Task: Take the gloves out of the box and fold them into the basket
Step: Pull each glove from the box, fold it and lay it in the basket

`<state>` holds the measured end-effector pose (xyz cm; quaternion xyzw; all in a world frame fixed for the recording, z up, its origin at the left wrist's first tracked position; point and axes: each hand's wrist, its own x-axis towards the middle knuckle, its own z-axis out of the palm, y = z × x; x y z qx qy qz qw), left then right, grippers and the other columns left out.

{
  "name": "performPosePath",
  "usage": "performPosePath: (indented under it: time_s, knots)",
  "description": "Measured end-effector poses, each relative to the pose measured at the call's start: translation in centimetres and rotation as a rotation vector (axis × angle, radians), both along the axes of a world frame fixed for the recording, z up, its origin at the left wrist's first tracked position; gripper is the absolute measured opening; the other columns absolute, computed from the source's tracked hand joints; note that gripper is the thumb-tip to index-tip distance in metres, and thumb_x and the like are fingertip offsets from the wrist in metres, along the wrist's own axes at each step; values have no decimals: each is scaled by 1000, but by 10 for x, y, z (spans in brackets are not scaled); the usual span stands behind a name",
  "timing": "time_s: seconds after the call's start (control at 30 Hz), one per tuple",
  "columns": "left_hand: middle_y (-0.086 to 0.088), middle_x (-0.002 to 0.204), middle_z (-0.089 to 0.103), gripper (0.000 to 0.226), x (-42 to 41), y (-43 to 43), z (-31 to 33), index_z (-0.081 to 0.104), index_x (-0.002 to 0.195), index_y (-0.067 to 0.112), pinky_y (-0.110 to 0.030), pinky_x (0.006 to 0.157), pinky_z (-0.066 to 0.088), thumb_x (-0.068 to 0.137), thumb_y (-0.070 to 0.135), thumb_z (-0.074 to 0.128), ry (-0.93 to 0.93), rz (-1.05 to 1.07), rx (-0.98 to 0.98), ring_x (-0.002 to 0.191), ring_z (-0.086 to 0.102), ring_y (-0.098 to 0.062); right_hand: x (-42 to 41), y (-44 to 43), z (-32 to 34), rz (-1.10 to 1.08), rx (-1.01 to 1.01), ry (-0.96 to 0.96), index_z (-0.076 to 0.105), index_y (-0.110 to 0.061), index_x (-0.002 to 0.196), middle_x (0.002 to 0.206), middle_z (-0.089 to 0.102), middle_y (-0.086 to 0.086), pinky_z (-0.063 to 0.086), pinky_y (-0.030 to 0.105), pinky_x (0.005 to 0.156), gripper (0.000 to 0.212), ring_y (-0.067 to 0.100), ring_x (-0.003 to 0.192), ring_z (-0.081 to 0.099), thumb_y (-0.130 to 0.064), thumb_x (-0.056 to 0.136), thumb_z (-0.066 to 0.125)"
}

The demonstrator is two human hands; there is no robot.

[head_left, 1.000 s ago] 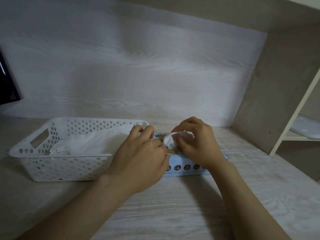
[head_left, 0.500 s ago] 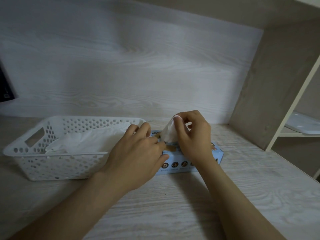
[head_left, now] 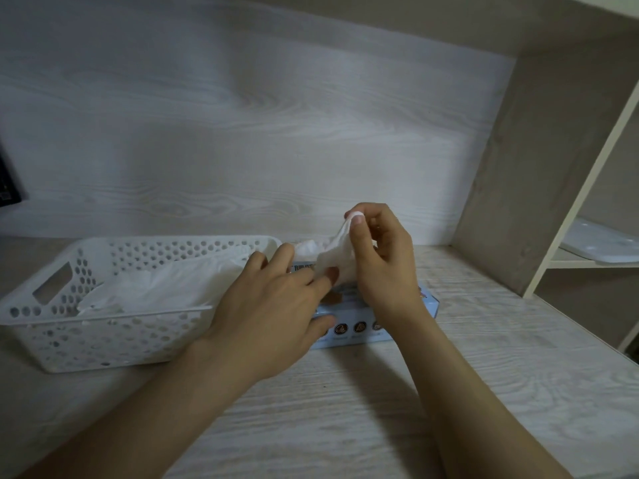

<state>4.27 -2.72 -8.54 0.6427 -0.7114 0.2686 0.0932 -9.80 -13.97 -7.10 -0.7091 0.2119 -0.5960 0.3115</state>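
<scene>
Already in white perforated plastic basket (head_left: 41,305): thin white gloves (head_left: 166,285).
Half-drawn glove (head_left: 333,254): pinched by right hand (head_left: 383,267).
Pale-blue cardboard box (head_left: 349,337): pressed by flat left hand (head_left: 273,312).
Remaining: folding.

Dim, cool, diffuse light. You see the back panel (head_left: 242,133) brightest at its middle, darkening toward the upper right. A soft shadow lies on the desk (head_left: 345,426) before the glove box (head_left: 363,335). Wide-angle distortion slants the shelf upright (head_left: 563,236). Fine detail is slightly soft.
</scene>
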Motion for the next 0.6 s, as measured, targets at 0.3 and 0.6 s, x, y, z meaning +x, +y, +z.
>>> performPosePath:
  time_s: [0.3, 0.6]
  knots:
    - [17, 106, 67, 61, 2, -4, -4, 58, 141, 35, -41, 79, 44, 99, 67, 28, 8, -26, 1, 104, 40, -22, -10, 7, 18, -133, 36, -285, 56, -16, 98, 77, 50, -2, 42, 34, 62, 24, 15, 68, 46, -28, 115, 43]
    - [20, 86, 64, 55, -1, 5, -5, 69, 117, 40, -31, 78, 47, 96, 71, 29, 156, -37, -58, 101, 44, -13, -13, 11, 13, -342, 125, -11, 76, -22, 75, 57, 66, 0, 44, 26, 55, 25, 9, 53, 58, -30, 97, 69]
